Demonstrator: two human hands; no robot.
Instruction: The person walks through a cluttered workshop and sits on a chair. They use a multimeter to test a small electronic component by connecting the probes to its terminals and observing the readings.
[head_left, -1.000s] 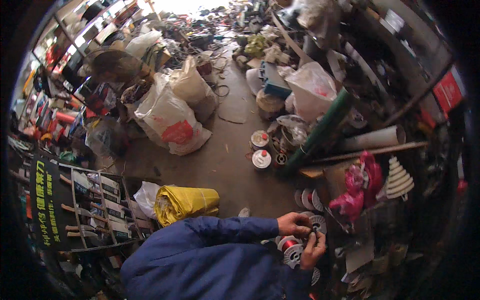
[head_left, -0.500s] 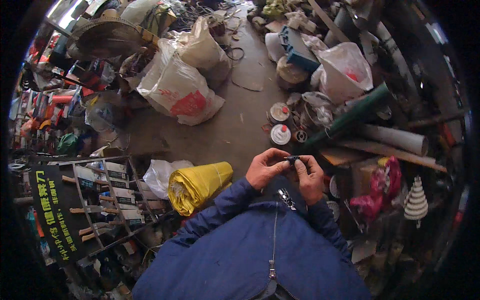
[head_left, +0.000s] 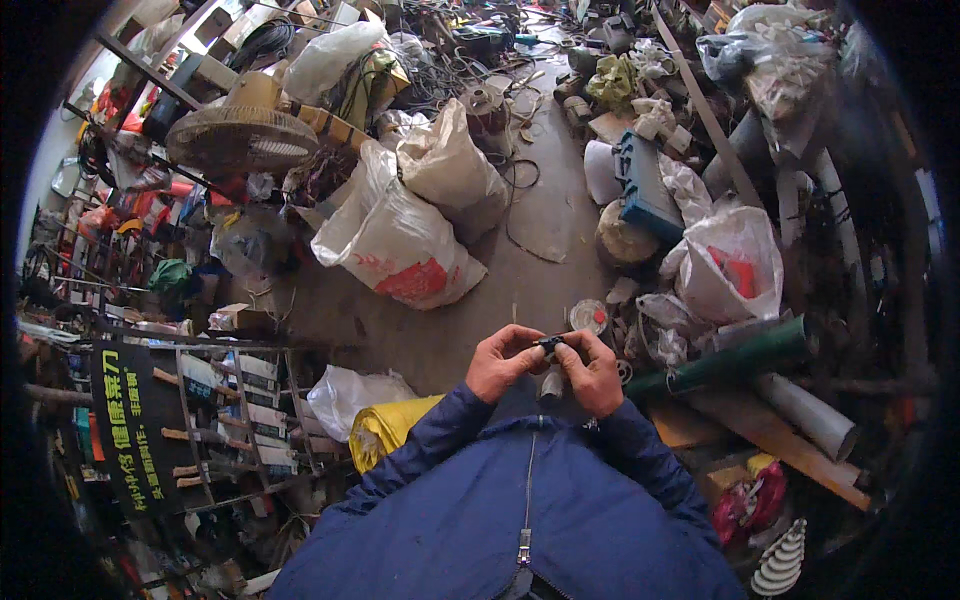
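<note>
In front of my chest, both hands meet at a small black part [head_left: 548,343], too small to tell its kind. My left hand [head_left: 503,362] pinches it from the left between thumb and fingertips. From the other side my right hand [head_left: 593,373] grips it, with thumb and bent forefinger pressed close to it. The fingers cover much of the part. Just beyond the hands, a round pale container with a red spot on top [head_left: 589,316] stands on the floor.
White woven sacks [head_left: 395,235] stand ahead on the left, near a dusty fan [head_left: 243,135]. A yellow roll [head_left: 385,430] and a rack of knives [head_left: 240,405] lie left. To the right are a green tube [head_left: 745,357], a grey pipe [head_left: 810,410] and a blue-green case [head_left: 648,185].
The view has tilted further ahead, so more of the far floor shows and nearby things sit lower. Both hands still hold the small black part, its angle slightly changed.
</note>
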